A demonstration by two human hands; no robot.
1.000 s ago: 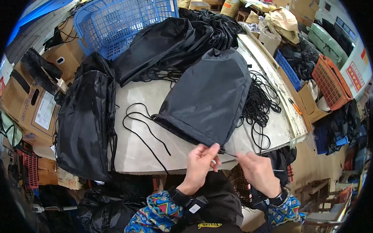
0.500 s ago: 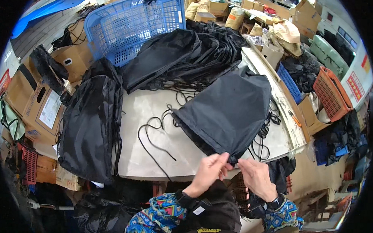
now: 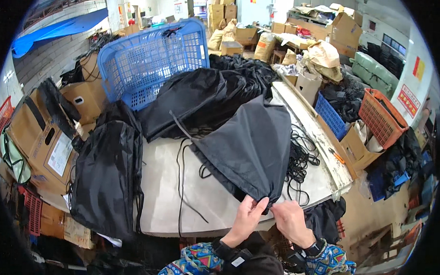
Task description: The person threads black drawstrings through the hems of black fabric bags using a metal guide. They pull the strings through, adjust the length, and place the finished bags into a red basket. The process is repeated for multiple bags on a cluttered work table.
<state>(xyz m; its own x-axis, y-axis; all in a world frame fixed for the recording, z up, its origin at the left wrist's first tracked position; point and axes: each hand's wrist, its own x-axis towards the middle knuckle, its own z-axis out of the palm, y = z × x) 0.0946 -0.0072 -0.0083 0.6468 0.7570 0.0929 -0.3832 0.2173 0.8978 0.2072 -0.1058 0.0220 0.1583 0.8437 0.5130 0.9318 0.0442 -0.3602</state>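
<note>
Pinching the near corner of the black bag (image 3: pixel 248 148), spread over the pale table (image 3: pixel 162 203), the left hand (image 3: pixel 248 220) apparently steadies it for the right hand (image 3: pixel 290 222), curled just beside, though whether that one grips anything I cannot tell.

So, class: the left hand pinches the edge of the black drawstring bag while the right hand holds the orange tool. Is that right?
Not quite: the right hand isn't holding the orange tool, which lies by the right edge of the table. The head view shows that hand at the gathered corner of the black drawstring bag. The left hand does pinch the bag's edge.
</note>
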